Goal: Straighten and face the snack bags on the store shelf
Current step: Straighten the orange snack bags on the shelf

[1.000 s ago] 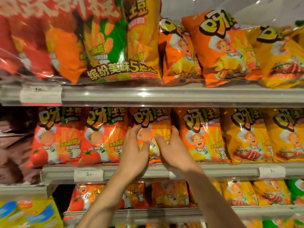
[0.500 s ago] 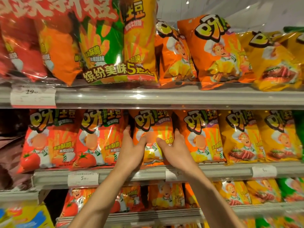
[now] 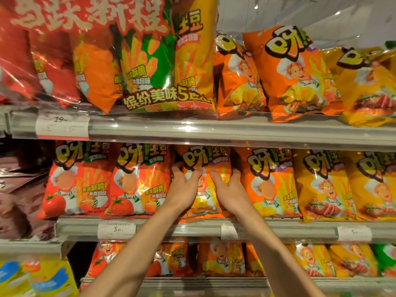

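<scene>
Both hands are gripping one orange snack bag (image 3: 206, 159) on the middle shelf (image 3: 192, 229) — left hand (image 3: 184, 189), right hand (image 3: 230, 190) curling round its sides; price tag (image 3: 116, 230) reading "5.90".

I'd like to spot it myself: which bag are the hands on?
Find the middle shelf, the one with the row of small bags. The orange bag stands third from the left there, with both hands gripping its sides. Its left neighbours show tomatoes; the right twin is untouched.

Middle shelf (image 3: 192, 229) — two tomato-red bags, two orange bags, two yellow bags; three price tags.
</scene>
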